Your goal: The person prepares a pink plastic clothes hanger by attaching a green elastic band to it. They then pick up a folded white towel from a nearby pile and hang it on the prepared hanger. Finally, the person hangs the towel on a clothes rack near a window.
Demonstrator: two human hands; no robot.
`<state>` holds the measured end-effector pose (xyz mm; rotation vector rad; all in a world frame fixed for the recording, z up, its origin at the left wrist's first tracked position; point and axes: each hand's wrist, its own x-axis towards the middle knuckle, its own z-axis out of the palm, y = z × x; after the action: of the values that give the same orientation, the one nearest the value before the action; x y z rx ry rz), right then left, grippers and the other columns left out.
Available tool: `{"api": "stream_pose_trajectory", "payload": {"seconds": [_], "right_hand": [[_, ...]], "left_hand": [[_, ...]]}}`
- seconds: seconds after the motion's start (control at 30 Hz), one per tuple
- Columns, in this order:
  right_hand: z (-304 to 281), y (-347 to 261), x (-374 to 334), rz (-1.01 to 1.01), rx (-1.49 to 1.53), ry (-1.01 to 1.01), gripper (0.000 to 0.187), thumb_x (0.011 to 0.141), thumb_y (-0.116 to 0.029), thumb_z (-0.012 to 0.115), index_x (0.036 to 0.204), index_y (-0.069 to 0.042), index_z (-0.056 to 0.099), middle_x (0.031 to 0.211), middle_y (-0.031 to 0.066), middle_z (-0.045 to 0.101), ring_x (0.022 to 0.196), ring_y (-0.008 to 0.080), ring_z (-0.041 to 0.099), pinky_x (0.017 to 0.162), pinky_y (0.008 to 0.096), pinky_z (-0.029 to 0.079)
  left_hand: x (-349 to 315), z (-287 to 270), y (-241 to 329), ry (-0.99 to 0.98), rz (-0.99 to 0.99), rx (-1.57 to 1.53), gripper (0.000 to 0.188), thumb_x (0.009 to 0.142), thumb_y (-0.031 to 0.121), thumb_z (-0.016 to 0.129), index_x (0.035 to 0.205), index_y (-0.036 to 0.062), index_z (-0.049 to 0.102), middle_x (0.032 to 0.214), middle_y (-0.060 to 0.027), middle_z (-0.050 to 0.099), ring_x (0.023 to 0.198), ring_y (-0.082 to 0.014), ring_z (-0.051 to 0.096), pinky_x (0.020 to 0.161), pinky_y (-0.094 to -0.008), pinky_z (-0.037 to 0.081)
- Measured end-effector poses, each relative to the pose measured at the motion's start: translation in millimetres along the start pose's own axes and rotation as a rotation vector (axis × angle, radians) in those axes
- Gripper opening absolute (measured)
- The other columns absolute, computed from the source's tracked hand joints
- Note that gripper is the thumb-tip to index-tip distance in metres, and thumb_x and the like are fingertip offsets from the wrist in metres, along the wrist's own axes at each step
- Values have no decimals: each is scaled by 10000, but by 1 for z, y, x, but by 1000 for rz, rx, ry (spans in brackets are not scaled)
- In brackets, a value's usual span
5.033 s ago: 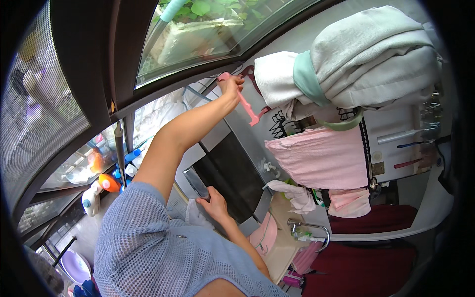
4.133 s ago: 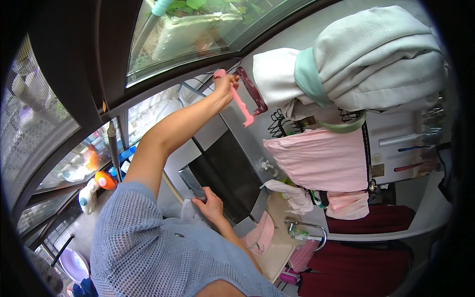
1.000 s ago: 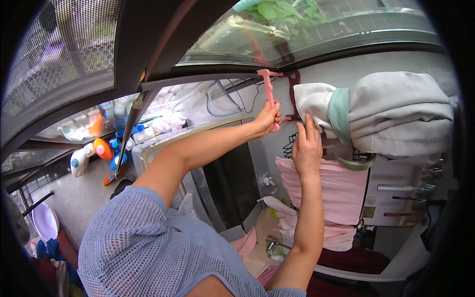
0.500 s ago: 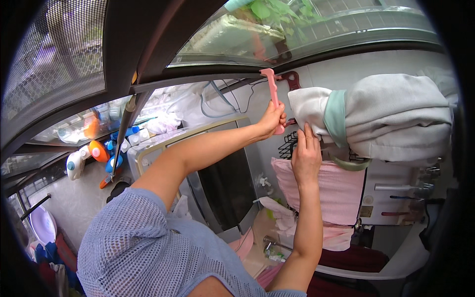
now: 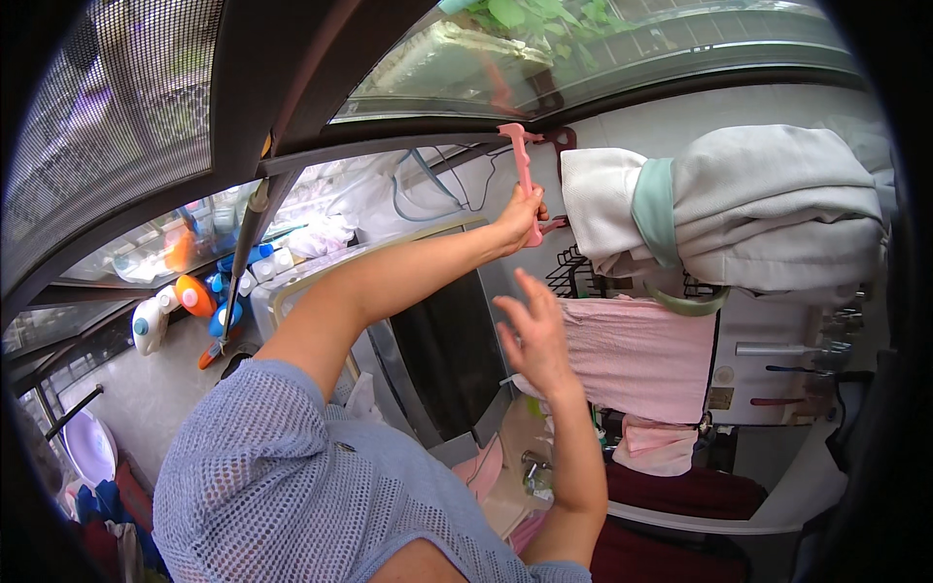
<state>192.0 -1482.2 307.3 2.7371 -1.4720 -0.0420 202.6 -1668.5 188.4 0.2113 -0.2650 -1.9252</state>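
My left hand [image 5: 522,220] is wrapped round a pink plastic bar [image 5: 522,160] with a crosswise, hooked top end and a wavy edge. It stands nearly upright just below the window frame, and its exact kind is not clear. My right hand [image 5: 537,340] hangs below it, fingers apart and holding nothing, in front of the edge of a pink towel [image 5: 637,355]. To the right, a bunched grey-white curtain [image 5: 777,214] is gathered by a pale green tie band [image 5: 657,214]. A dark red hooked piece [image 5: 561,142] sits on the wall beside the pink bar.
A black wire rack [image 5: 570,272] is on the wall under the curtain. A grey machine with a dark lid [image 5: 437,355] stands below my left arm. Several bottles, one an orange bottle [image 5: 194,296], stand left by a metal pole [image 5: 248,238]. A window [image 5: 622,83] spans the top.
My right hand has left the curtain's lower edge and moved left and down, its fingers spreading. My left hand, still holding the pink bar, has shifted slightly left and up in view.
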Motion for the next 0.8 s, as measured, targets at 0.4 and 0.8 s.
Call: {"api": "stream_pose_trajectory", "payload": {"seconds": [0.4,0.8], "right_hand": [[111,-84,-80,279,546,97,253,767,-63,651,1019,-50,633,1273,166,497,1112,330,495,938,383,399],[173,-156,-122,547,753,141,247,774,-40,638,1021,-50,643,1255,150,511,1156,293,487,962,358,397]], "left_hand": [[0,-12,0,5,-9,-68,206,985,308,411,1116,151,386,846,-35,486,775,-152,479,682,-339,434],[1,-11,4,27,-18,-68,171,985,261,401,1109,147,368,820,-42,479,741,-169,484,645,-339,427]]}}
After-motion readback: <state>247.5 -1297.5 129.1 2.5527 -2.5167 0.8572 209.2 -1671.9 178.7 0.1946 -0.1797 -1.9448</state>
